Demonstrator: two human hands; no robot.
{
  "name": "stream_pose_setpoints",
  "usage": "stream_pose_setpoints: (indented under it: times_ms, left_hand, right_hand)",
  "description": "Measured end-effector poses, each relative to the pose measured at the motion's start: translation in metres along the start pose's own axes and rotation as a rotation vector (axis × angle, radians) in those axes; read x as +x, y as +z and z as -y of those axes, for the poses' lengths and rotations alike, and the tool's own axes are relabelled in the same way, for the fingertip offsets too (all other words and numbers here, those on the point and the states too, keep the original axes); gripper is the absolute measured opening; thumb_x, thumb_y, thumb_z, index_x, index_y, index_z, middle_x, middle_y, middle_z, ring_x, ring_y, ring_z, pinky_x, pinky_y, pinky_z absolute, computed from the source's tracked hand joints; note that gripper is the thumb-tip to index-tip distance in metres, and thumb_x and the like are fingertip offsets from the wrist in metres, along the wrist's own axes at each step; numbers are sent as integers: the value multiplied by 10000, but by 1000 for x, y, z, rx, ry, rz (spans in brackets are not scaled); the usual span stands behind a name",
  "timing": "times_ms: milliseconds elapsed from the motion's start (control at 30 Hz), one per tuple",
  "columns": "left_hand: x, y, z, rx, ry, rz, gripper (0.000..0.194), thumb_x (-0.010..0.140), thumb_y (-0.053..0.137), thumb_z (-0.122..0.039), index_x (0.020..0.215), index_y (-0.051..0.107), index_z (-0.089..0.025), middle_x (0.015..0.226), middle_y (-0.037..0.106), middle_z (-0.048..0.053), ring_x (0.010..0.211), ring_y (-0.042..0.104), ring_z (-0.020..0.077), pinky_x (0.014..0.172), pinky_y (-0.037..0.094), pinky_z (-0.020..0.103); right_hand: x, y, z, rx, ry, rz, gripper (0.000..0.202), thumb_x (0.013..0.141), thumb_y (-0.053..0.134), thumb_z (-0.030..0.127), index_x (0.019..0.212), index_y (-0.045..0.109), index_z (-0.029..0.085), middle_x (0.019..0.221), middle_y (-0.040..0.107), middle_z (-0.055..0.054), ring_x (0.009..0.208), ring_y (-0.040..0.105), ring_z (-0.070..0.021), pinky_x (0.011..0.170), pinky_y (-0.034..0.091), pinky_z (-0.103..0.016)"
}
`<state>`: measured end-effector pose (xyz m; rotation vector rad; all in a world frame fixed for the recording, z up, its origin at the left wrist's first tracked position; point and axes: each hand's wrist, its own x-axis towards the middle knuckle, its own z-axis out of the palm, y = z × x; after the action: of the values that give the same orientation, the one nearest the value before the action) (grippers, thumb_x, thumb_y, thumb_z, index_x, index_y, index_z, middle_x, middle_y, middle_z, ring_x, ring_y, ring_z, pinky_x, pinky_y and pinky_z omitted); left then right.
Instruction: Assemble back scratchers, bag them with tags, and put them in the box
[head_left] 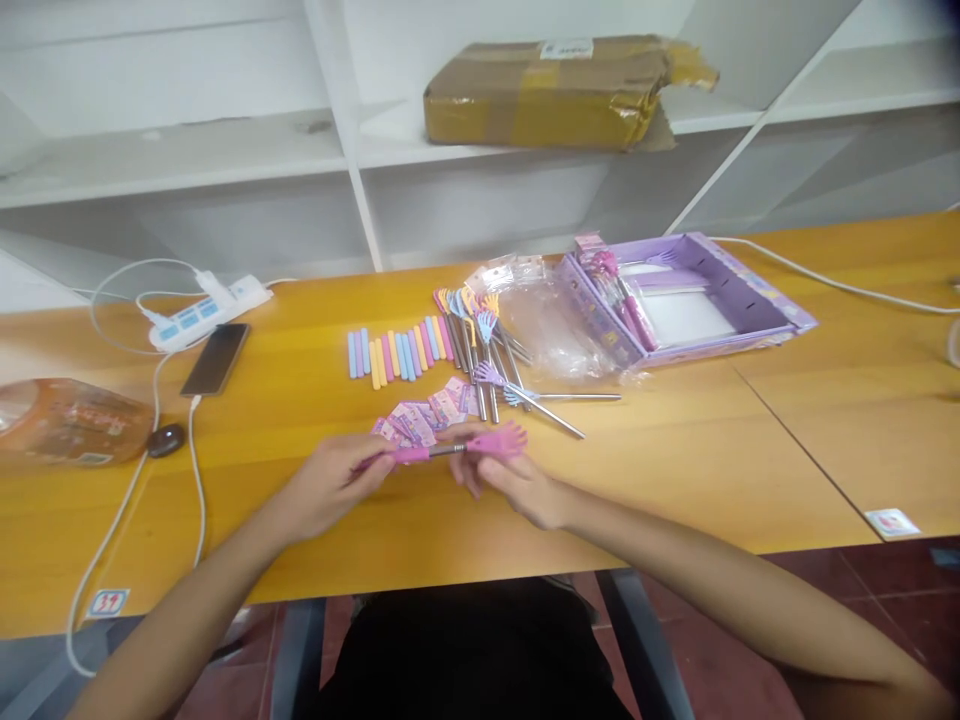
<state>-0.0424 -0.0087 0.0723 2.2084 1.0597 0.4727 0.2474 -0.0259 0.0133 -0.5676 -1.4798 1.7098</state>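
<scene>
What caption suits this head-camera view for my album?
Left hand gripping a pink scratcher, its claw end at the right hand, before colourful sticks and more scratchers.

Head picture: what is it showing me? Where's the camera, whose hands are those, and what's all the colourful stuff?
There's no robot here. A person wears the camera on their head, so you look forward and down past their own arms.

Their left hand holds the handle of a pink scratcher, with a tip like a tiny hand. Their right hand is at that tip; its exact grip is hard to see.

On the wooden table lie coloured sticks in a row, little printed cards and a pile of more scratchers. On the right sits a purple box, and on the left are a phone and a power strip.
</scene>
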Motion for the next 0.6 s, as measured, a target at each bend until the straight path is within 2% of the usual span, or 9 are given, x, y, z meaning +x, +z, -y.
stream_pose_setpoints:
  times_ms: [67,133,200,233,333,400,467,533,600]
  left_hand:
    - [-13,-1,-12,-184,-125,91,439,1115,460,-442,866,725,-195,746,649,-1,670,565,141,636,407,234]
    - [-24,9,-21,-370,-251,268,467,1102,476,-514,887,739,-193,705,583,-14,636,509,136,589,366,232]
    - [-32,23,-29,-510,-352,433,443,1070,532,-562,960,752,-193,669,516,-35,588,450,129,541,324,233]
    - [-36,31,-31,-535,-368,454,411,1049,575,-560,984,754,-196,681,520,-36,597,451,129,543,327,232]
    - [-42,52,-33,-571,-291,195,268,965,741,-469,1037,735,-211,825,622,-6,719,539,139,639,399,227]
    - [-43,66,-32,-757,-257,-73,282,951,764,-457,1075,682,-218,775,596,-26,650,534,123,615,400,228]
    - [-41,81,-33,-983,-240,-296,339,934,783,-481,1087,621,-226,677,520,-66,536,467,98,545,351,221]
    - [-35,98,-36,-1124,-196,-361,402,890,835,-490,1067,585,-229,621,478,-88,491,435,87,522,318,218]
    - [-29,115,-40,-1227,-163,-306,436,882,829,-545,1026,561,-233,563,410,-113,437,376,75,498,280,222]
  right_hand:
    - [-13,5,8,-7,-15,9,533,1051,655,547,1480,563,244,955,590,-20,712,525,-142,648,456,-280]
    - [-29,12,10,12,-62,-22,513,1045,677,519,1491,587,284,946,577,-12,672,505,-130,609,437,-271]
    - [-45,22,4,-14,-138,-67,423,1054,649,544,1385,698,286,895,576,-12,619,493,-125,578,416,-281]
    - [-52,28,0,-45,-175,-107,391,1059,629,560,1294,758,274,857,573,-13,594,491,-127,562,403,-289]
    - [-64,46,-17,-69,-248,-364,440,1086,542,588,1100,821,249,739,541,-4,502,453,-124,513,356,-303]
    - [-64,56,-25,41,-261,-597,476,1110,463,594,1115,797,255,651,490,23,461,392,-125,495,323,-298]
    - [-61,62,-28,148,-232,-724,487,1121,418,599,1117,764,256,590,443,43,458,344,-134,498,303,-294]
    - [-57,66,-30,207,-185,-735,492,1120,407,606,1090,743,248,567,425,49,467,327,-139,508,296,-293]
    - [-56,68,-33,215,-165,-699,499,1110,424,620,1038,733,236,571,440,43,475,337,-139,521,300,-299]
